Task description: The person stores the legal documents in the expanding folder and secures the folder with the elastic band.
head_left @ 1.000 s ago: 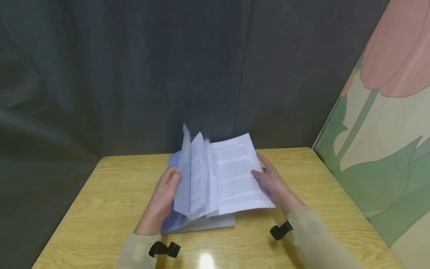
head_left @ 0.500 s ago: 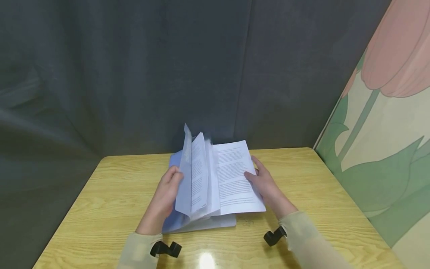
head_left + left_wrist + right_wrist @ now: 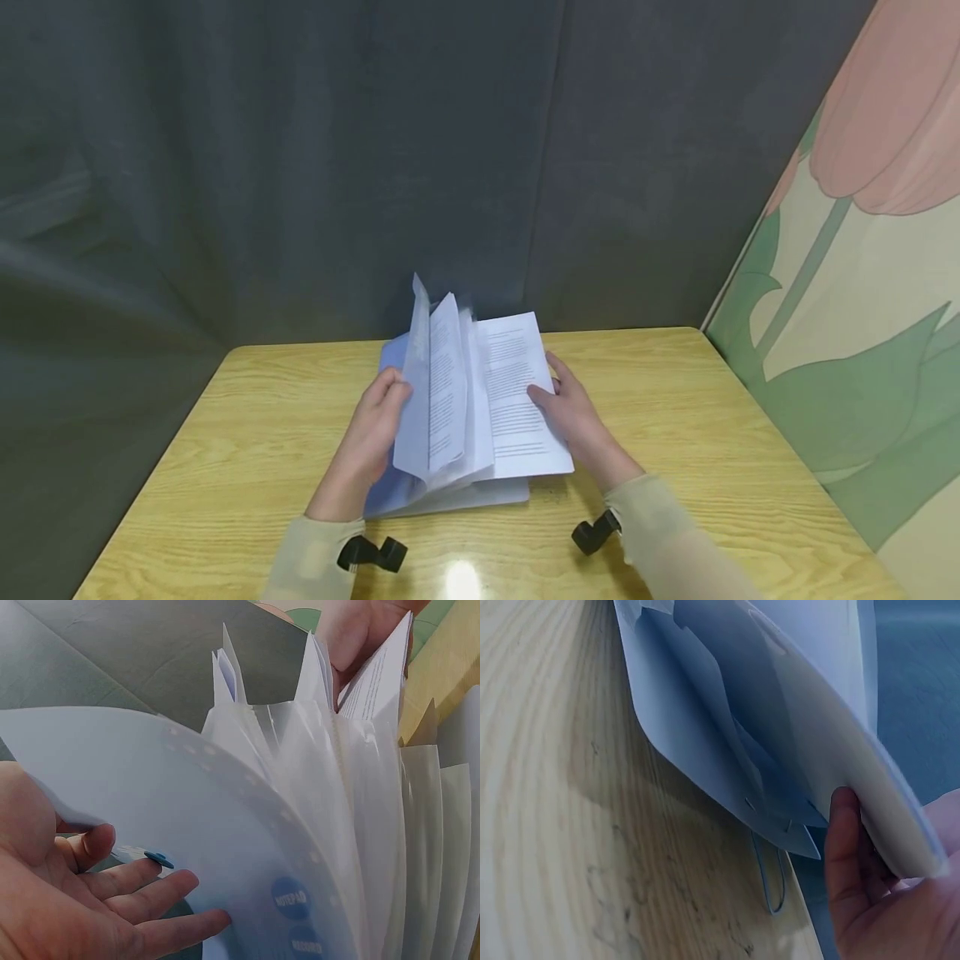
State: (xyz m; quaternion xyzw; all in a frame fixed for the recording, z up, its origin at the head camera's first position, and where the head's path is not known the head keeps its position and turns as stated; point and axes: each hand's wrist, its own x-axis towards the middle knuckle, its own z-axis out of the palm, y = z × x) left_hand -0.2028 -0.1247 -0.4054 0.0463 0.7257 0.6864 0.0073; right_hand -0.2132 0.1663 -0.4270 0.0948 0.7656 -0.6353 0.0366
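Printed white sheets [image 3: 517, 417] — apparently being filed into a blue plastic folder [image 3: 384, 493] on the yellow wooden table [image 3: 277, 408]
Right hand [image 3: 576, 418] pinches their outer edge, left hand [image 3: 373, 427] grips a translucent flap [image 3: 412, 437] — next, a level push seems called for.

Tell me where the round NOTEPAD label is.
In the left wrist view, the NOTEPAD label is low, right of centre, on the pale blue folder cover, right of the left hand.
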